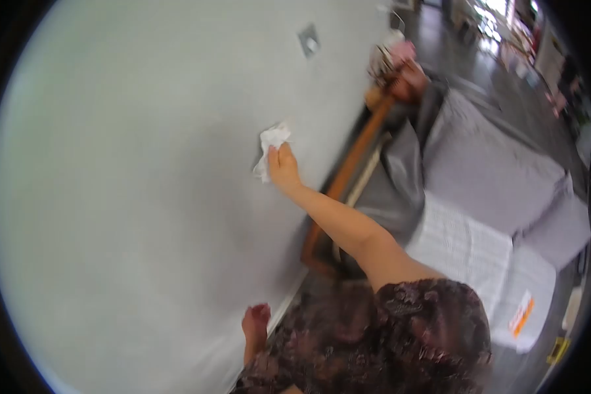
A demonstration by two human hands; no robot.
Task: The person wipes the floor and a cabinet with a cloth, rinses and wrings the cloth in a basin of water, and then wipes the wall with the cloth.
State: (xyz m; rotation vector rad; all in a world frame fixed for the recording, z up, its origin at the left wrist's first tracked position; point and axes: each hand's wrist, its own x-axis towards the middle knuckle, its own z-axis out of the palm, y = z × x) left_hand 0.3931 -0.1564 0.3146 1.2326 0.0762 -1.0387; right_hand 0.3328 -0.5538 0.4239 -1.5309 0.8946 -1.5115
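Note:
My right hand, at the end of an outstretched arm, presses a crumpled white cloth against the pale wall. Its fingers are closed on the cloth. Low in the view, near the foot of the wall, my left hand hangs beside the dark patterned clothing. Its fingers look curled, but they are blurred, and whether anything is in them cannot be made out.
A grey sofa with a white cover stands on the right. A wooden ledge runs between wall and sofa, with pinkish items at its far end. A switch plate is on the wall above the cloth.

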